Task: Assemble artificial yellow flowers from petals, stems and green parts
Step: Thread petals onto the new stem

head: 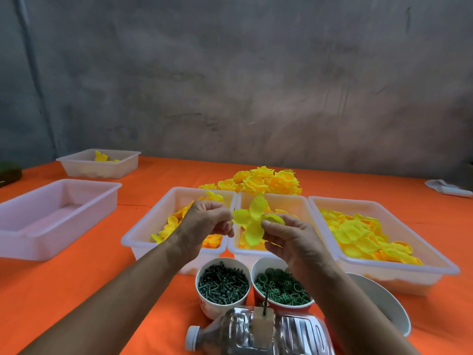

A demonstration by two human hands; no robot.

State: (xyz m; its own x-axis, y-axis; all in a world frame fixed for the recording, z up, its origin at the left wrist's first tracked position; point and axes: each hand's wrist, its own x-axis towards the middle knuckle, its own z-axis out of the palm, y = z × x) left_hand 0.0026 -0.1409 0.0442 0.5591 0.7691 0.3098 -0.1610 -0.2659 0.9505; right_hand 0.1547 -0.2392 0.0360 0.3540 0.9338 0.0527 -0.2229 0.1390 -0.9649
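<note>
petal piece held over trays

both hands raised above the middle tray [236, 249]. left hand [204, 226] pinches the yellow petal piece [252, 221] at its left lobe, fingers curled. right hand [291, 239] pinches the right lobe w/ thumb and forefinger. cup of green stems [222, 284] and cup of green rings [280, 285] sit just below, on orange cloth [76, 290].

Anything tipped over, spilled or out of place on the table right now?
One thing: the clear plastic bottle lies on its side at the near edge, in front of the two cups of green parts, with a small block and pin stuck on top. That may be deliberate. Nothing looks spilled; both hands hold a yellow petal piece.
</note>
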